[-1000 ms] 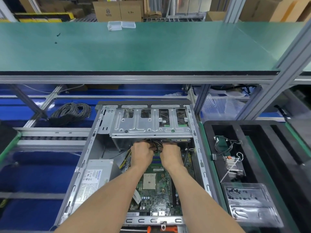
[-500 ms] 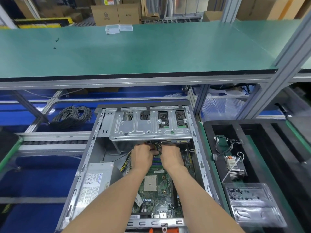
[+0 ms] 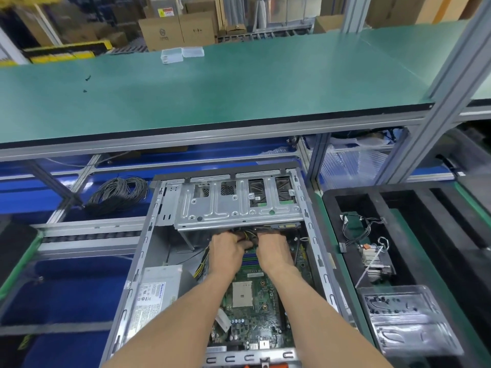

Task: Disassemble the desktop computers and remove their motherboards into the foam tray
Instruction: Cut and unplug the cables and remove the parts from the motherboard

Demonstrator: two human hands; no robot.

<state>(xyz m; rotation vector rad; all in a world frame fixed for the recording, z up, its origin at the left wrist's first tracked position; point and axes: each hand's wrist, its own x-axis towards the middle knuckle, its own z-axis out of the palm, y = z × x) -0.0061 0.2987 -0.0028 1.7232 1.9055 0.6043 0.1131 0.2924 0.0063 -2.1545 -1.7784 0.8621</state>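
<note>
From my remote seat, I take the silver drive cage point(image 3: 239, 205) at the far end of the open computer case point(image 3: 138, 264) as my landmark. Both hands are tucked just under its near edge: the left hand point(image 3: 225, 252) looks curled around a bundle of wires point(image 3: 248, 236) that comes out from under the cage, though its fingertips are hidden; the right hand point(image 3: 273, 251) sits beside it with its fingers out of sight under the cage lip, so I cannot tell what it is holding, if anything.

The motherboard point(image 3: 252, 309) lies flat in the case on the near side of the cage, apparently not yet lifted out (its processor socket point(image 3: 242, 294) is bare, with no cooler on it). The power supply point(image 3: 156, 290) sits in the case left of the board.

Right of the cage stands the black foam tray point(image 3: 414, 197), holding a heatsink point(image 3: 374, 261) with loose cables and a clear plastic bag point(image 3: 406, 317), but no board that I can see.

My judgement: the cooler is already off, cable unplugging is under way, and freeing and moving the board remains.
</note>
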